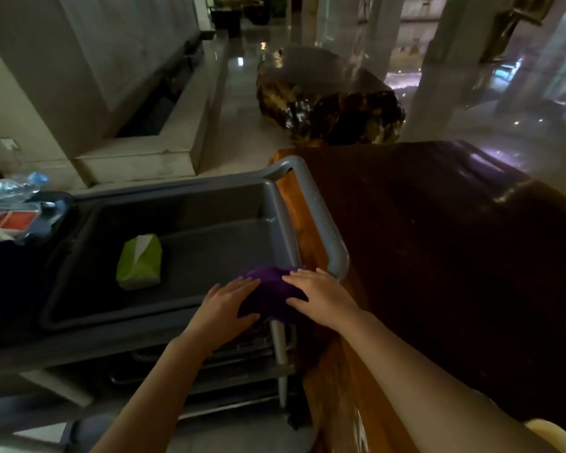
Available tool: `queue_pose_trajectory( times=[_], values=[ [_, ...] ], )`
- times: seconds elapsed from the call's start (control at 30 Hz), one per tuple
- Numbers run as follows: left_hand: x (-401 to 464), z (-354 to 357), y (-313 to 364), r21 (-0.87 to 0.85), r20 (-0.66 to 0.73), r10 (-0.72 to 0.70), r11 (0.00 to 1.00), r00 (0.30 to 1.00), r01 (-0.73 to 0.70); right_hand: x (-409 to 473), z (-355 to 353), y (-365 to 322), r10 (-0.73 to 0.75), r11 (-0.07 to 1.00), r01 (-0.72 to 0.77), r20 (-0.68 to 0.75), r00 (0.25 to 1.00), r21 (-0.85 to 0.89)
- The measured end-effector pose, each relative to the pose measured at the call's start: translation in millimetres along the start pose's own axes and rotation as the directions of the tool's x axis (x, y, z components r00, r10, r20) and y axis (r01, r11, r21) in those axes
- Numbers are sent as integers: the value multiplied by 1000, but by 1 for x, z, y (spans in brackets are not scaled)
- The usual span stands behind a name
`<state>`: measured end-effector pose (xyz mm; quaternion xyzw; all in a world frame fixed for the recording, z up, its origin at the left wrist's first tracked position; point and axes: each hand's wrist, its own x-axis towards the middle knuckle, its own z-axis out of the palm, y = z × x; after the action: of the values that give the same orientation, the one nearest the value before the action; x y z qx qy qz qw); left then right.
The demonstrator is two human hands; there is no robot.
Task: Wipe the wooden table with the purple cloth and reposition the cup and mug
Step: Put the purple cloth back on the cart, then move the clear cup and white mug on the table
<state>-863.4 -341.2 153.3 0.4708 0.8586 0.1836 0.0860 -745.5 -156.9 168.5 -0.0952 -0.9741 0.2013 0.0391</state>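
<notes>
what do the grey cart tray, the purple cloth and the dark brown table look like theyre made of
The grey cart tray looks like moulded plastic, matte, with rounded rims and a hollow handle. The purple cloth seems soft fabric, perhaps microfibre; it bunches under the left hand and right hand. The dark brown table appears to be varnished wood: orange grain at the edge, glossy reflections on top.
</notes>
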Motion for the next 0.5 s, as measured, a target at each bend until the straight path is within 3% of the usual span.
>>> queue_pose_trajectory(
  times=[0.13,0.27,0.4,0.5],
  values=[
    [0,-3,35,-40,-106,97,994,990,-102,-34,-20,5,23,994,-4,-176,984,105],
    [-4,14,103,-206,-133,241,942,961,-264,-108,-38,28,162,976,-100,-337,928,192],
    [-6,57,178,-457,47,229,871,972,-183,-203,-44,68,421,901,-332,-378,825,279],
    [-8,97,220,-522,211,278,843,937,-133,-275,-42,96,614,787,-507,-370,698,351]
  ],
)
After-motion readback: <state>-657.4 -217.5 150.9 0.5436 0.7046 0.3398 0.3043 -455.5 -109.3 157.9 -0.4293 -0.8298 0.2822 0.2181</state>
